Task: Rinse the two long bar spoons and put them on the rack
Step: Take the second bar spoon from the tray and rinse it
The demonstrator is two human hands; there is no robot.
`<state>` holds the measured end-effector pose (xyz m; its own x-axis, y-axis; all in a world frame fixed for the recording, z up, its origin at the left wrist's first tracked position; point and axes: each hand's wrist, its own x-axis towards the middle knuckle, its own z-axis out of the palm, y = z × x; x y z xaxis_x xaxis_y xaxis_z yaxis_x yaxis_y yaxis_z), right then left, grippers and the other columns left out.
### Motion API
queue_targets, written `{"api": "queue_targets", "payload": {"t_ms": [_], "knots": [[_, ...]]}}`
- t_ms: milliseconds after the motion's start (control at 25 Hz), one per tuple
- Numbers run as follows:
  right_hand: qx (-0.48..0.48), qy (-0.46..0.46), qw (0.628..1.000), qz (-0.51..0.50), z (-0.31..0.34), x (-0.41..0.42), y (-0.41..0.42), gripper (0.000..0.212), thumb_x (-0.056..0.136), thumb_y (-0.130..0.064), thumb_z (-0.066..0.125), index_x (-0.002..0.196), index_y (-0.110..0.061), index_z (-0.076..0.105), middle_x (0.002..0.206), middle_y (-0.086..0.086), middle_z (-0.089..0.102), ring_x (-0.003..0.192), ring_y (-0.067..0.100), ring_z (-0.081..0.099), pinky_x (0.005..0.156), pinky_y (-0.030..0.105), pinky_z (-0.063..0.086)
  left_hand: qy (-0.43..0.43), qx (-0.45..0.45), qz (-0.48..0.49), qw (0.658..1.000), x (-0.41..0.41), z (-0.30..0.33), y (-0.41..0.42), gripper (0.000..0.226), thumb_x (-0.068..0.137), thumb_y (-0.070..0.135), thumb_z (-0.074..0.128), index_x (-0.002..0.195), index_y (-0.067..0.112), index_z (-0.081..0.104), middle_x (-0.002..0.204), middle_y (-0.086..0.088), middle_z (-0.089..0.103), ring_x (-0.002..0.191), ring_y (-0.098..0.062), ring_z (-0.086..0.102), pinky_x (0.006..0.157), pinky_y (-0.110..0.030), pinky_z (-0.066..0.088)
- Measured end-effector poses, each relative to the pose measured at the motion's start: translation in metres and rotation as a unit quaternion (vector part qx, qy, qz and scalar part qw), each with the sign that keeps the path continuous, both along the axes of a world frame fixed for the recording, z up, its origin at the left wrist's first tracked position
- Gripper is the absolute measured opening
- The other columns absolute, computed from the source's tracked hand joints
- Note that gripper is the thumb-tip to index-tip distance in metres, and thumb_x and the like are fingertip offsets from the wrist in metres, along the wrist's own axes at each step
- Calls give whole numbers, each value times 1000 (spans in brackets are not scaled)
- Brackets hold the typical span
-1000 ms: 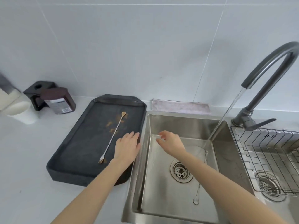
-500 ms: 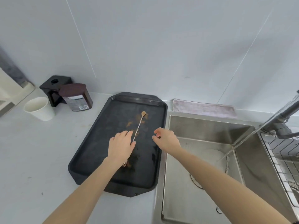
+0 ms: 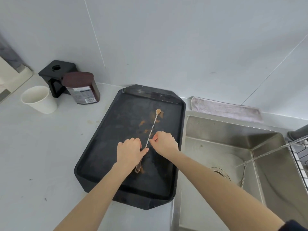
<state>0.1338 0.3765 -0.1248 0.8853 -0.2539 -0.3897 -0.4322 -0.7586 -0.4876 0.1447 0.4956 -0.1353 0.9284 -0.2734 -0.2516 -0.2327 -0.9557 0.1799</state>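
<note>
**Both hands at the spoon on the tray**

We start with the wide black plastic tray (image 3: 103, 155), smeared with brown residue, lying on the pale grey counter (image 3: 41, 155) just left of the stainless steel sink (image 3: 216, 147). Across the tray lies the long twisted-stem metal bar spoon (image 3: 152, 129), its axis running from the small bowl at the far end to the forked tip near us, tilted slightly right.

Our left hand (image 3: 129, 151) lies flat over the lower stem, fingers together, thumb touching it. Our right hand (image 3: 165, 143) pinches at mid-stem from the right; we judge it nearer for the lift, though whether it has closed on the stem we cannot tell.

The second twisted metal bar spoon (image 3: 243, 177) lies in the sink under the thin stream of running water (image 3: 275, 150).

The dark brown lidded canister (image 3: 81, 88) bears a label and barcode, too small to read.
</note>
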Motion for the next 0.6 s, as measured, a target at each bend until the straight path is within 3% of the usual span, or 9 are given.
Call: {"api": "queue_targets", "payload": {"t_ms": [200,400,600], "knots": [[-21,13,1000,-10,-9,8,11,32,89,-35,53,100,-7,63,99,12,68,91,28,66,78,36,55,20,-7,13,1000,-1,-4,-2,30,90,39,48,100,14,62,102,-5,69,94,-21,64,83,-32,47],[-33,17,999,-21,-12,12,20,28,88,-30,54,101,-7,62,101,11,68,91,28,66,75,35,54,37,-2,37,999,1,-6,-7,26,90,33,50,101,13,63,102,-7,70,93,-25,66,82,-32,51],[26,16,997,-67,-19,16,19,24,88,-25,54,98,-5,63,98,13,68,88,28,67,75,34,55,31,-28,36,998,-3,-5,-11,24,91,30,50,104,14,62,104,-7,70,94,-24,66,82,-31,52]]}}
